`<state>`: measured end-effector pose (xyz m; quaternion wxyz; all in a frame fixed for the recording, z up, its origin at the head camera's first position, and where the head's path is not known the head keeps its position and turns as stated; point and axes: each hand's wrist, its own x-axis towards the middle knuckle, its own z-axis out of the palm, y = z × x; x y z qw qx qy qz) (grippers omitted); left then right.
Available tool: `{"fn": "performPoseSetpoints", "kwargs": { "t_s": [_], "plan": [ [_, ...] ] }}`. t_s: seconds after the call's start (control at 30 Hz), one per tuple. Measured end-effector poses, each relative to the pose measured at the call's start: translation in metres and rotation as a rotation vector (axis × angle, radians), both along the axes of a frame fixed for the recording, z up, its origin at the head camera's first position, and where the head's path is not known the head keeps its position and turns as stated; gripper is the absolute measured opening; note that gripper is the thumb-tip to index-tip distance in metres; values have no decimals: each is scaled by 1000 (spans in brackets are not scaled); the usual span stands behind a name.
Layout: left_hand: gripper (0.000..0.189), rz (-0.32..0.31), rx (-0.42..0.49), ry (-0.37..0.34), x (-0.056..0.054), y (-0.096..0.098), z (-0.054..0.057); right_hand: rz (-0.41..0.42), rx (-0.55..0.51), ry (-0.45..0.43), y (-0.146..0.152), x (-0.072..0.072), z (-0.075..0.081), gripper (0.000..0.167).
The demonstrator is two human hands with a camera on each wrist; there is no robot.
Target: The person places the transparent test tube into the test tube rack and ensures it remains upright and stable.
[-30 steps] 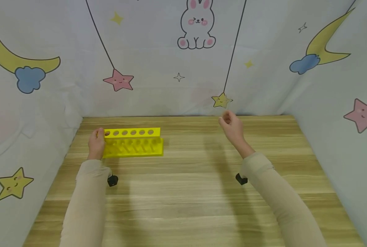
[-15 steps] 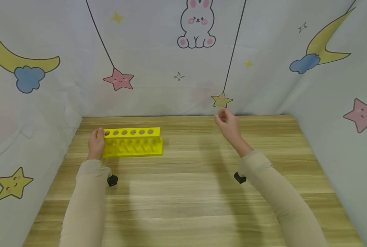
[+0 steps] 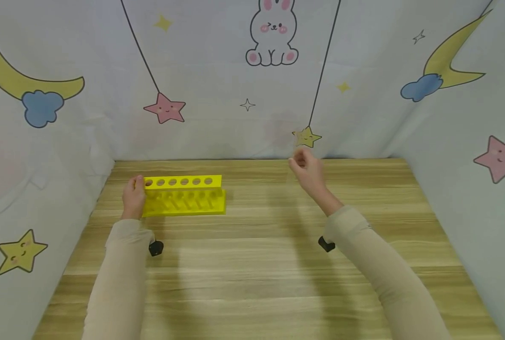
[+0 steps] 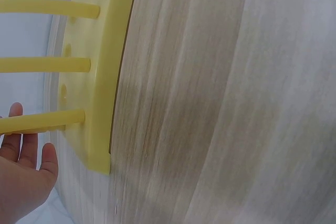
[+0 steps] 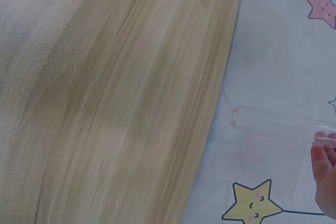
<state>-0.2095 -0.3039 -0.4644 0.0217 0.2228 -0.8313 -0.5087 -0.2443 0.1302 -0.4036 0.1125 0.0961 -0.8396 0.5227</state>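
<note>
A yellow test tube rack (image 3: 178, 187) with a row of round holes stands on the left of the table. My left hand (image 3: 132, 198) grips its left end; in the left wrist view, the fingers of that hand (image 4: 23, 182) lie beside the end post of the rack (image 4: 102, 77). To the right of the rack and raised over the far part of the table, my right hand (image 3: 312, 174) pinches a clear test tube (image 5: 273, 121) near one end. The tube is almost invisible in the head view, while the right wrist view shows its rounded end pointing away from the fingers.
The wood-grain table (image 3: 243, 264) meets a white cloth backdrop (image 3: 214, 132) at its far edge, and cloth walls (image 3: 482, 217) rise at both sides. A black wrist-camera piece (image 3: 156, 248) sits under the left cuff, another black piece (image 3: 327, 243) under the right.
My right hand has drifted left and slightly up with the test tube, closer to the rack. The left hand and the rack stay in place.
</note>
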Motion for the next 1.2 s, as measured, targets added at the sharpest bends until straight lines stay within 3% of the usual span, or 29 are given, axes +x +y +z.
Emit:
{"fn": "performPoseSetpoints", "kwargs": {
  "t_s": [0.27,0.33,0.73,1.2],
  "plan": [
    [61,17,-5,2,-2,0,-2,19,-12,3,-13,5,13,16],
    [61,22,0,2,-2,0,-3,28,-5,9,-15,0,8,16],
    [57,53,2,3,-4,-1,-6,77,5,-18,-32,-2,13,18],
    [59,42,6,8,-4,-1,-6,132,35,13,-56,-2,14,16]
  ]
}}
